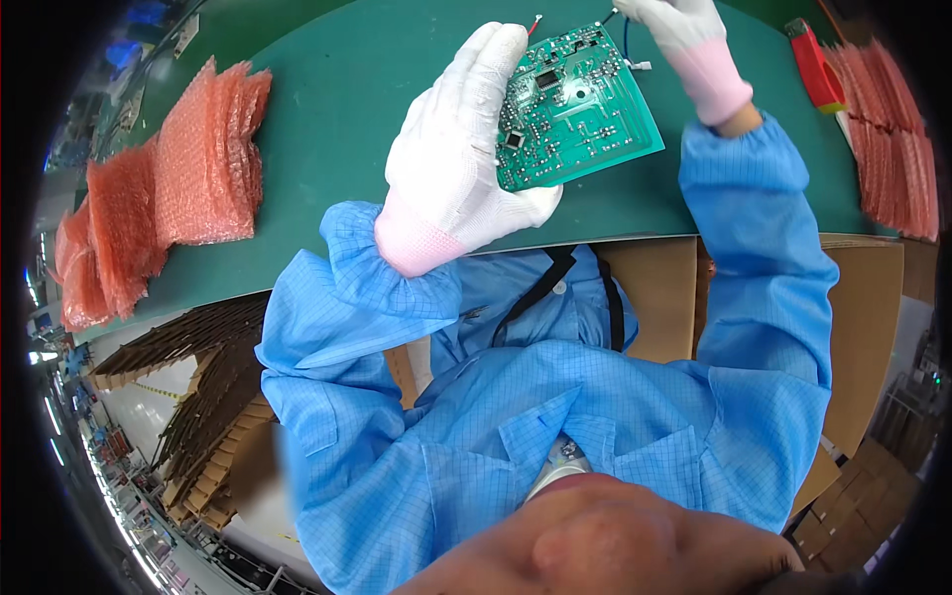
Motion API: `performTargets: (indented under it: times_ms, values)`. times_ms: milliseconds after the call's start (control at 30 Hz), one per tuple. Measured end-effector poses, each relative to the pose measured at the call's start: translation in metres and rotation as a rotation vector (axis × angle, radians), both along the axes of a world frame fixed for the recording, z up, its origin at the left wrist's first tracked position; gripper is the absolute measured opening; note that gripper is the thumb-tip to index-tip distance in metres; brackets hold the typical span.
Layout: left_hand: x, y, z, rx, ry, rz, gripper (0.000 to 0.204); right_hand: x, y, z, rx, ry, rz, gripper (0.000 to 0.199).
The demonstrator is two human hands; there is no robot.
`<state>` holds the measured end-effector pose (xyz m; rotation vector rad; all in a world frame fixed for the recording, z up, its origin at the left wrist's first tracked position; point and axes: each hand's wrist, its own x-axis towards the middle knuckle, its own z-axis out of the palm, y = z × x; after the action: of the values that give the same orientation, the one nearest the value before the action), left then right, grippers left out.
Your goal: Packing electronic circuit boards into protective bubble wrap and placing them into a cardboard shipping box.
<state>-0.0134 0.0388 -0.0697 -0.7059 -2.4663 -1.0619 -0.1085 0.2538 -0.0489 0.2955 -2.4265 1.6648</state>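
A green circuit board (585, 119) is tilted above the table, its face set with solder points and small black chips. My left hand (456, 139), in a white glove with a pink cuff, grips the board along its left side, the thumb at the lower edge. At the board's upper right corner, my gloved right hand (684, 40) pinches a thin dark blue wire (626, 38); the top of the picture cuts off part of its fingers. A small white connector (641, 65) hangs at the wire's end. Another short wire with a red tip (536, 18) sticks up beyond the board.
Pink bubble-wrap bags (208, 154) are piled on the left of the green table (327, 119). More pink bags (888, 139) stand at the right, beside a red and yellow object (816, 67). Cardboard boxes (650, 297) and stacked brown cardboard pieces (228, 436) are below the table edge.
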Motion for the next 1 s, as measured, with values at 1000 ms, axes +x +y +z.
performTargets:
  times_ms: [1000]
  values:
    - [0.007,-0.029,0.045,-0.015,0.061,-0.502,0.118,0.06,-0.013,-0.011,0.268,0.058,0.3,0.029]
